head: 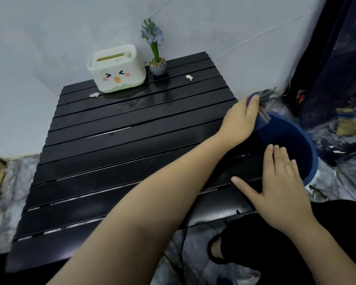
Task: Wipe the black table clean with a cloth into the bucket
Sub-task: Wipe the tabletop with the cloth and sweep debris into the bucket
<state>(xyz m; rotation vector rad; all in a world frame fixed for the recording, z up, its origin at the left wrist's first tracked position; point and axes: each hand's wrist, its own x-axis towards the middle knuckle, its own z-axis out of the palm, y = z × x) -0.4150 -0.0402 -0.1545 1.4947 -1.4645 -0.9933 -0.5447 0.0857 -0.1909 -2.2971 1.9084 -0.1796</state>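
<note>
The black slatted table [115,153] fills the middle of the view. Against its right edge, lower down, stands a blue bucket [304,145]. My left arm crosses the table, and my left hand [242,122] grips a blue-grey cloth [264,98] at the table's right edge, over the bucket's far rim; the cloth is blurred. My right hand [280,182] lies flat with straight fingers on the table's right edge beside the bucket's near rim. Two white crumbs remain on the far slats, one [189,77] to the right of the flower pot and one [94,95] at the left.
A white tissue box with a cartoon face [116,68] and a small potted purple flower [157,62] stand at the table's far edge against the wall. A dark curtain [341,68] hangs to the right. My foot in a black slipper [220,249] is below the table's near right corner.
</note>
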